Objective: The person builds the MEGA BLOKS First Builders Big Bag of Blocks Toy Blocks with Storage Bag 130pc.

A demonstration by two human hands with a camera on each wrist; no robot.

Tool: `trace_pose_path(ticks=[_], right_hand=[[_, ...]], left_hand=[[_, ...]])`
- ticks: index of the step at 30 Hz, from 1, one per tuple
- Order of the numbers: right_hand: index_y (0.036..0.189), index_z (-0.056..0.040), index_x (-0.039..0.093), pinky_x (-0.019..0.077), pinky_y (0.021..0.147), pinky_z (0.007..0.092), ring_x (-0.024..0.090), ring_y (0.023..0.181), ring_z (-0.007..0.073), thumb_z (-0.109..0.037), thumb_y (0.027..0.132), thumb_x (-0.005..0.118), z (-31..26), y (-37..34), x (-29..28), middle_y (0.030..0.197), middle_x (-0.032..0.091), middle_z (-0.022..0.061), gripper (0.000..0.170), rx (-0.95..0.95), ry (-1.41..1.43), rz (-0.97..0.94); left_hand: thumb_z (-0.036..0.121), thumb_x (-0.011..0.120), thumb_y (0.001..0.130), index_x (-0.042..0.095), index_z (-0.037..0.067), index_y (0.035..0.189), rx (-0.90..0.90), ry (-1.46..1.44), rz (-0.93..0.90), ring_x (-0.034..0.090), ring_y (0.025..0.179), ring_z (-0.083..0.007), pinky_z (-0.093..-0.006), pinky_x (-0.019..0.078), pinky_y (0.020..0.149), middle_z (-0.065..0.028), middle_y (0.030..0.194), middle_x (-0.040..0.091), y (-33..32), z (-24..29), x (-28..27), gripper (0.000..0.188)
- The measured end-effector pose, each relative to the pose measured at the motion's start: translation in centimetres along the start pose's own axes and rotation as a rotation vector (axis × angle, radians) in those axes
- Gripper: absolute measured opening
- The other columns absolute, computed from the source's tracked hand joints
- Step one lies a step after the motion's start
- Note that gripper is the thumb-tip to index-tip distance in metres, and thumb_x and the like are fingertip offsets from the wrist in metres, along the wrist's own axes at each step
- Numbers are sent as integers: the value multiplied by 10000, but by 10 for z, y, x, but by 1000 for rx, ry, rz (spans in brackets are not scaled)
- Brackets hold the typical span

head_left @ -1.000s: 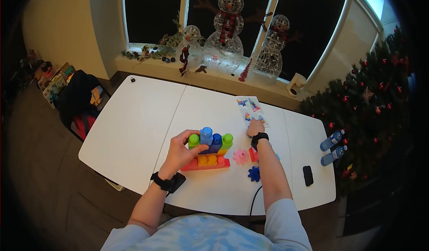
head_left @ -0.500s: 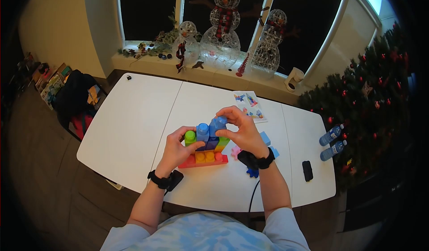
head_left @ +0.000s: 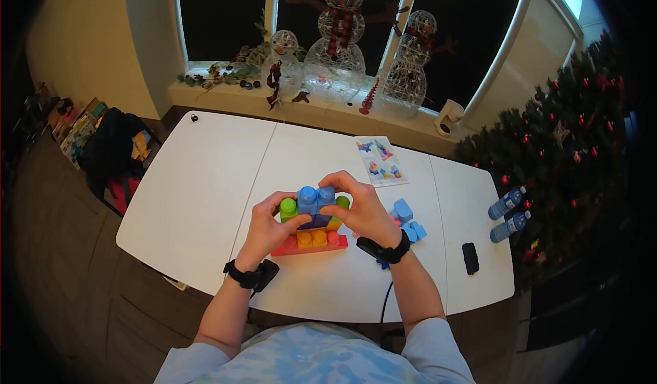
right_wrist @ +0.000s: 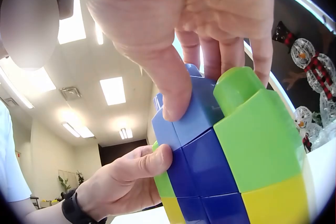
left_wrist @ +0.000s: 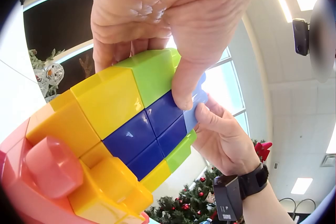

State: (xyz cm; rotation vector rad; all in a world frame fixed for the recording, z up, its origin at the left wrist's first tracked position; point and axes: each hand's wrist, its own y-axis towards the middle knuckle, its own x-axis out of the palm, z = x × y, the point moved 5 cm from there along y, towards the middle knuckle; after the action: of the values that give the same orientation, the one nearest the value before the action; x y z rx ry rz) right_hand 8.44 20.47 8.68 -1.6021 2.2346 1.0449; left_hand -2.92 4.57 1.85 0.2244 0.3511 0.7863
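Note:
A block structure stands on the table, with a red base [head_left: 294, 247], orange and yellow blocks, dark blue blocks [right_wrist: 207, 163] in the middle and green blocks [right_wrist: 257, 140] at both sides. Two light blue blocks [head_left: 308, 198] sit side by side on top. My left hand [head_left: 268, 225] grips the structure's left side, thumb across the front at the green and dark blue blocks. With thumb and fingers my right hand [head_left: 364, 213] pinches the right light blue block [right_wrist: 197, 111], which rests on the dark blue ones.
Loose light blue pieces [head_left: 402, 210] lie right of my right hand, and a picture sheet [head_left: 382, 161] is behind them. A black case [head_left: 471, 258] and two water bottles [head_left: 508, 203] stand or lie toward the table's right end. A cable [head_left: 389, 295] runs off the front edge.
My right hand has come from near the picture sheet to the structure with a light blue block, which has moved down beside the other one. My left hand keeps its grip.

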Motion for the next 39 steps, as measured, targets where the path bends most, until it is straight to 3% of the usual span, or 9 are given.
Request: trace_pose_path(ticks=[10, 13, 16, 18, 20, 24, 33, 35, 39], right_hand=[[1300, -51, 592, 534, 996, 402, 674, 1170, 328, -84, 838, 810, 3, -10, -4, 1216, 697, 167, 511, 42, -50, -23], [1445, -36, 531, 510, 1029, 378, 644, 1241, 302, -139, 868, 815, 0, -22, -49, 1378, 642, 177, 651, -31, -26, 188], [1358, -66, 611, 523, 999, 390, 678, 1182, 313, -87, 859, 788, 31, -44, -109, 1303, 691, 176, 530, 186, -253, 390], [1290, -51, 657, 531, 988, 396, 667, 1163, 341, -66, 816, 786, 68, -65, -131, 1270, 694, 178, 491, 189, -392, 366], [1238, -62, 694, 535, 985, 415, 651, 1138, 358, -77, 771, 797, 120, -89, -130, 1213, 694, 175, 478, 434, -661, 13], [1202, -86, 720, 532, 989, 436, 632, 1150, 352, -112, 747, 817, 175, -110, -123, 1183, 686, 171, 466, 540, -657, -150], [1208, -105, 737, 615, 778, 371, 623, 1185, 281, -240, 821, 782, 239, -103, -141, 1176, 698, 171, 412, 743, -533, -117], [1241, -91, 720, 628, 677, 354, 631, 1149, 258, -266, 886, 708, 271, -113, -154, 1172, 694, 154, 396, 1025, -58, 84], [1255, -78, 710, 641, 690, 401, 661, 1070, 249, -231, 927, 638, 295, -132, -165, 1173, 695, 120, 369, 1111, 269, 329]], left_hand=[[81, 865, 836, 675, 0, 1161, -43, -61, -7, 681, 896, -118, -285, 564, 865, -42, 987, 728, 0, -1, 1, 384], [114, 898, 788, 630, 13, 1245, -12, -11, -41, 670, 990, -144, -300, 550, 914, -65, 1077, 715, 2, 5, 1, 539], [131, 926, 737, 596, 22, 1298, 71, 59, -15, 664, 1065, -179, -330, 534, 972, -81, 1146, 701, 6, 17, 2, 660], [136, 938, 711, 581, 25, 1320, 112, 75, 10, 661, 1097, -198, -346, 524, 1000, -87, 1179, 694, 9, 22, 1, 715], [127, 942, 697, 592, 23, 1307, 97, 31, 26, 671, 1099, -218, -364, 510, 1033, -84, 1159, 708, 13, 23, 2, 711], [104, 941, 693, 615, 20, 1291, 103, 18, 9, 676, 1086, -199, -346, 532, 999, -80, 1142, 720, 17, 28, 7, 686], [15, 898, 736, 704, 24, 1171, 33, 6, -7, 696, 944, -140, -293, 577, 886, -55, 1030, 738, 19, 23, 11, 477], [10, 897, 736, 704, 21, 1164, 20, -10, -3, 699, 932, -142, -295, 579, 886, -57, 1025, 738, 18, 20, 11, 470], [16, 896, 740, 703, 20, 1158, 35, -26, -3, 700, 937, -141, -297, 580, 884, -57, 1023, 740, 18, 22, 12, 461]])
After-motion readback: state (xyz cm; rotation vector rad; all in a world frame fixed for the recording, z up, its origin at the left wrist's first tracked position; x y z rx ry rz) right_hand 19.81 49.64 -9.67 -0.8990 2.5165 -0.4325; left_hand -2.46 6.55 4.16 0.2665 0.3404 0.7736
